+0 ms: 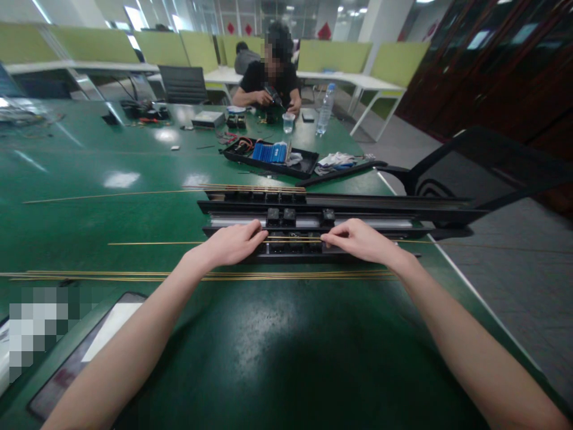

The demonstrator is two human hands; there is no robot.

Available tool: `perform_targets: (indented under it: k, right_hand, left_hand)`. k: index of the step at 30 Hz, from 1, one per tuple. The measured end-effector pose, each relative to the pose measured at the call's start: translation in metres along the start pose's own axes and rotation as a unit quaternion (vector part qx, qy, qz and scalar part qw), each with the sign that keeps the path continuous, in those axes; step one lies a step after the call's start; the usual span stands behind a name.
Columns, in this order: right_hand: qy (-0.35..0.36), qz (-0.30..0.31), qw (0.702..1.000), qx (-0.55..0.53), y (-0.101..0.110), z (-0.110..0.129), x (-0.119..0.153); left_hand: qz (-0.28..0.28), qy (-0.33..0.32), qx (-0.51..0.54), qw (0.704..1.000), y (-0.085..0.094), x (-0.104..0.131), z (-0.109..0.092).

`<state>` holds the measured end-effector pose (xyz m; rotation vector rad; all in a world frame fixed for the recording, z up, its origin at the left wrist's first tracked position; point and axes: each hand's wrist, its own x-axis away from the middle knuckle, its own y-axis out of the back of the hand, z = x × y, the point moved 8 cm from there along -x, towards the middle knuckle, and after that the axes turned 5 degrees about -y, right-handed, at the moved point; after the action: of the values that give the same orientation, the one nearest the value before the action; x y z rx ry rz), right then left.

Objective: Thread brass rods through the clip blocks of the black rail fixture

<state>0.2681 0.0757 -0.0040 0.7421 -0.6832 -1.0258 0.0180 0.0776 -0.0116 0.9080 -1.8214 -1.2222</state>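
Observation:
A thin brass-coloured rod (152, 243) runs left to right across the nearest long black rail (308, 259), its ends reaching well past the rail. My left hand (233, 243) is closed on the rod with thumb and fingers, left of the dark blocks in the rail. To the right, my right hand (360, 240) pinches a rod between thumb and fingertips. Two parallel rod lines show between the hands, and I cannot tell whether both are held. Just behind them lies another black rail with a pale strip (308, 221) and small black blocks (328, 216).
More thin rods (290, 276) lie on the green table (277, 334) in front of the rails. A phone-like dark slab (67, 382) is at left. Behind stand a black tray (308, 162) with blue items, a bottle (325, 110) and a co-worker (273, 77) holding a power tool.

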Motion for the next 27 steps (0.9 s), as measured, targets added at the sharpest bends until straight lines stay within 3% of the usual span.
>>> perform_targets:
  k: [27]
  right_hand:
    - [-0.018, 0.007, 1.0, 0.013, 0.0031, 0.0007, 0.0032]
  left_hand:
    - [-0.001, 0.008, -0.008, 1.0, 0.0032, 0.0011, -0.0026]
